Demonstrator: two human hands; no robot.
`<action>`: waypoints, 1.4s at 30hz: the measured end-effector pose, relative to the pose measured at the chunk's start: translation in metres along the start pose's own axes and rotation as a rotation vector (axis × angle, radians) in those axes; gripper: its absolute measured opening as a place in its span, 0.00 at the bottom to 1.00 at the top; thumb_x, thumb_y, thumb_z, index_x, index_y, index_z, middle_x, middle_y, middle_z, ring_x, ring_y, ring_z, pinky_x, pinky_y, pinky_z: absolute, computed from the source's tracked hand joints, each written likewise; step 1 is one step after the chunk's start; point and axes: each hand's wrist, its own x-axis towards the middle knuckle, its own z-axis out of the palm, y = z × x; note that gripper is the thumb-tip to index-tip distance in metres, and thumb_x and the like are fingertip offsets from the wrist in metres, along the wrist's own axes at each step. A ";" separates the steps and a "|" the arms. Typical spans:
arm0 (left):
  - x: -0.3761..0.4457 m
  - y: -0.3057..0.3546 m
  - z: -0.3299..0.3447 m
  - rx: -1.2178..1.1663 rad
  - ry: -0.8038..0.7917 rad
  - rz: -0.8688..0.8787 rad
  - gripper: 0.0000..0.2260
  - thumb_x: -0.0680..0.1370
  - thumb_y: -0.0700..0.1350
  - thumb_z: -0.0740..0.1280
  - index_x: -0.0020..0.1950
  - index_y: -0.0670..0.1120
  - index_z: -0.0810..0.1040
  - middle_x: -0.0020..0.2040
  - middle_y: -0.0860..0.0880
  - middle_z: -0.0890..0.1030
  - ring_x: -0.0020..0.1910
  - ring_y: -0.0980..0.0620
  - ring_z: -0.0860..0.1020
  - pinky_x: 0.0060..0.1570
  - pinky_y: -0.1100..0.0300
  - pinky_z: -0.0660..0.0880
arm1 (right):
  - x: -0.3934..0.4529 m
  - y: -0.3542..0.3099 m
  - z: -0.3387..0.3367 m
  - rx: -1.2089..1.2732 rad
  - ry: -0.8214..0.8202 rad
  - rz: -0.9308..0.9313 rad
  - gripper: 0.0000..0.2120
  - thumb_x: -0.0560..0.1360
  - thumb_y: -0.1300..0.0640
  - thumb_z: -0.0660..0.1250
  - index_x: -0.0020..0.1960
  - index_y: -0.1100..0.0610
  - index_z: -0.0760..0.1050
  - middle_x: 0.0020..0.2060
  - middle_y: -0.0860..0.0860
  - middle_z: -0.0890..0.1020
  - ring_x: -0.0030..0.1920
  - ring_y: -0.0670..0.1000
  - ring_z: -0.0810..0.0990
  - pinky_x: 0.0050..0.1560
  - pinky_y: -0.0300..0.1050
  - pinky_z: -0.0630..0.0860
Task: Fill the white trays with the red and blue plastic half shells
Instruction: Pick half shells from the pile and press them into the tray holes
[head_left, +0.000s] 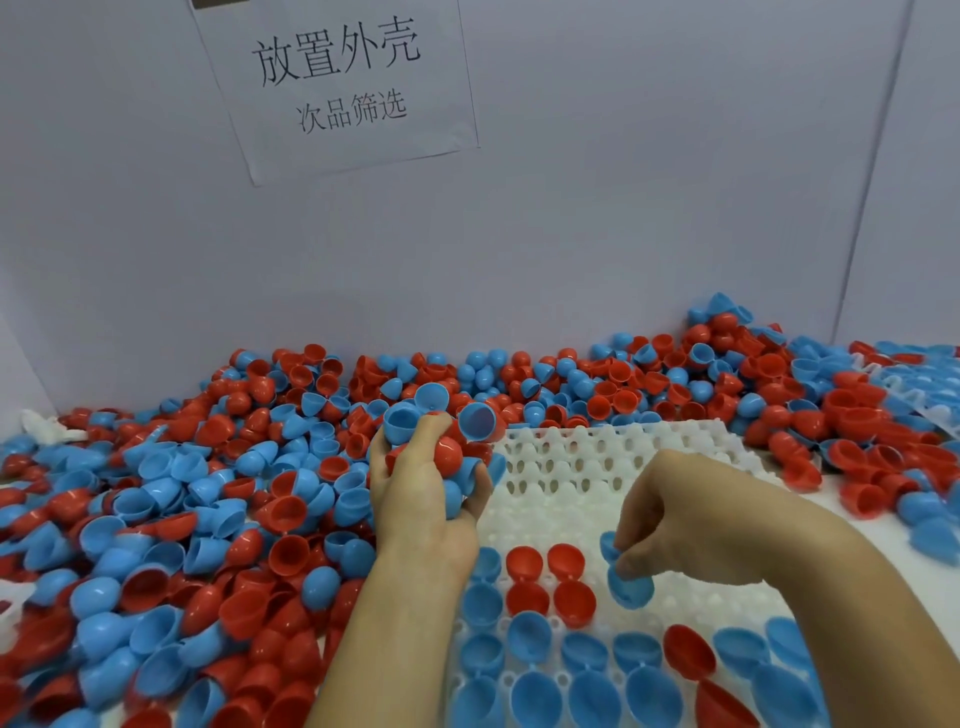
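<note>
Several rows of blue and red shells (587, 649) sit in the near pockets of the white tray (597, 467), whose far pockets are bare. Above the tray, the right hand (670, 525) pinches one blue shell (628, 582) between curled fingers, while the left hand (421, 493) clutches a handful of shells (441, 436) at the tray's left edge. Beyond and to the left, a loose pile (208, 493) reaches the wall, which carries a paper sign (337, 83).
</note>
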 end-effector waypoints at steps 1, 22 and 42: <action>0.000 0.000 0.000 0.000 0.002 0.002 0.16 0.75 0.42 0.74 0.61 0.55 0.79 0.54 0.45 0.81 0.46 0.48 0.80 0.25 0.63 0.76 | 0.000 -0.002 0.002 -0.015 -0.018 0.014 0.03 0.71 0.51 0.78 0.41 0.48 0.84 0.36 0.41 0.83 0.38 0.43 0.80 0.33 0.33 0.70; -0.007 -0.005 0.002 0.066 -0.086 -0.049 0.16 0.74 0.42 0.74 0.60 0.54 0.80 0.52 0.45 0.82 0.38 0.50 0.81 0.24 0.63 0.75 | 0.017 -0.015 0.009 0.435 0.343 -0.341 0.09 0.74 0.40 0.67 0.51 0.41 0.77 0.37 0.44 0.84 0.38 0.39 0.83 0.34 0.30 0.76; -0.013 -0.005 0.004 0.190 -0.191 -0.138 0.07 0.74 0.43 0.74 0.46 0.54 0.80 0.46 0.45 0.83 0.37 0.49 0.81 0.22 0.64 0.73 | 0.033 -0.028 0.028 0.561 0.646 -0.309 0.11 0.77 0.60 0.67 0.42 0.45 0.76 0.30 0.46 0.83 0.28 0.42 0.83 0.29 0.31 0.77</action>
